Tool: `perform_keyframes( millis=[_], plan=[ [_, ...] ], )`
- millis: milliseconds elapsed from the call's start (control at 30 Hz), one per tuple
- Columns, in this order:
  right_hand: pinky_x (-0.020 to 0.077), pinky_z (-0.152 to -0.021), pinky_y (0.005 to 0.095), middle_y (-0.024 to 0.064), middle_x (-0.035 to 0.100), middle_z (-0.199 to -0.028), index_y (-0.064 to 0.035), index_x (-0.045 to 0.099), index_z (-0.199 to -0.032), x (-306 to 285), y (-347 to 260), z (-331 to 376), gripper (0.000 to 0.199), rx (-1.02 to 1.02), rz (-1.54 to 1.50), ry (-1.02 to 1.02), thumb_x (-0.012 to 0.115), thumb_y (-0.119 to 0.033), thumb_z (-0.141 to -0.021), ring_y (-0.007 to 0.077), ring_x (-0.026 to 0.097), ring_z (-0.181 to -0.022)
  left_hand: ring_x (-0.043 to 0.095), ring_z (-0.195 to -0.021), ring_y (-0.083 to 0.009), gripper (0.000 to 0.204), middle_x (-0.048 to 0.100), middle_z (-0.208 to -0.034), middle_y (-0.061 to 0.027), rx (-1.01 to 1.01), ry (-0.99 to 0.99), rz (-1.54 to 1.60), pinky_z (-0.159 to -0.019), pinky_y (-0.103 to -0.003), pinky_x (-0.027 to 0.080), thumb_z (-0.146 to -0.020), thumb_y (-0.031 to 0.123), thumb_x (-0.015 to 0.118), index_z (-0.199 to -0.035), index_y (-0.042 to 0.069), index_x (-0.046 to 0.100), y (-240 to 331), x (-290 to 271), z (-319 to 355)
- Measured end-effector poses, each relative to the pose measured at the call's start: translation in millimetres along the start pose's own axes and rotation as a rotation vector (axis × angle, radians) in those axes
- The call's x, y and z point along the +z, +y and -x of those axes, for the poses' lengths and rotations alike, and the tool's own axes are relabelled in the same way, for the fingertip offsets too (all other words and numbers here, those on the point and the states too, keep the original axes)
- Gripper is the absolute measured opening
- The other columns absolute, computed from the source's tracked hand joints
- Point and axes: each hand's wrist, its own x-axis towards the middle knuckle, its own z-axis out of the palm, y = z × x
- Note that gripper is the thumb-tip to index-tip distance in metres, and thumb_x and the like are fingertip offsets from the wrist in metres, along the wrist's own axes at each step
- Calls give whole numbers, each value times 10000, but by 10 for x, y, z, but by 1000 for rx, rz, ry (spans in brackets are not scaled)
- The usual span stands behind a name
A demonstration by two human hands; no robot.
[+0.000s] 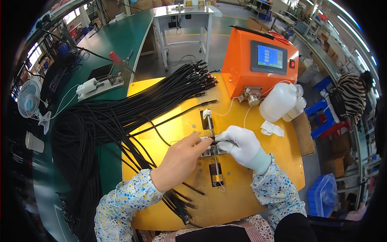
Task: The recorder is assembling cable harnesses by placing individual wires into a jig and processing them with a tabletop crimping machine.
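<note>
My bare left hand (180, 159) and my white-gloved right hand (242, 147) meet over a small metal fixture (206, 153) on the yellow board. Their fingertips pinch close together on a black cable's end, a short dark piece of which shows between them; the fingers mostly hide it. A slim metal rod (216, 164) runs through the fixture, away from me and toward me. Its far end carries a white tip (207, 113); its near end, a brass-coloured block (217, 178). Left of my left hand lies a thick bundle of black cables (133, 111).
An orange machine (242, 52) with a lit screen stands at the back right of the yellow board (242, 193). Before it are a white plastic bottle (278, 101) and crumpled tissue (272, 129). More cable ends (177, 205) lie near my left forearm. A small fan (29, 99) stands far left.
</note>
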Motion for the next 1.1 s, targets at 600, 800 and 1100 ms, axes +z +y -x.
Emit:
perform_keyframes(
  millis=[600, 800, 1100],
  plan=[
    [508, -775, 377, 54, 654, -881, -117, 682, -890, 132, 175, -1481, 115, -26, 1272, -456, 597, -125, -813, 237, 647, -905, 521, -714, -188, 348, 507, -777, -45, 272, -1, -505, -588, -302, 474, -725, 36, 633, -1071, 0, 639, -98, 147, 32],
    [495, -704, 375, 73, 577, -860, -95, 615, -895, -96, -12, -1126, 122, -419, 868, 117, 617, -64, -777, 290, 601, -838, 525, -720, -191, 362, 518, -785, -45, 236, -4, -500, -602, -299, 483, -711, 27, 637, -1072, 2, 641, -162, 122, 93],
    [460, -647, 383, 68, 519, -795, -103, 570, -869, -205, -485, -393, 105, -308, 824, 164, 642, -79, -797, 276, 570, -754, 554, -775, -218, 314, 561, -803, -71, 143, -47, -410, -651, -319, 487, -716, 35, 629, -1029, 16, 614, -151, 69, 51]
  ],
)
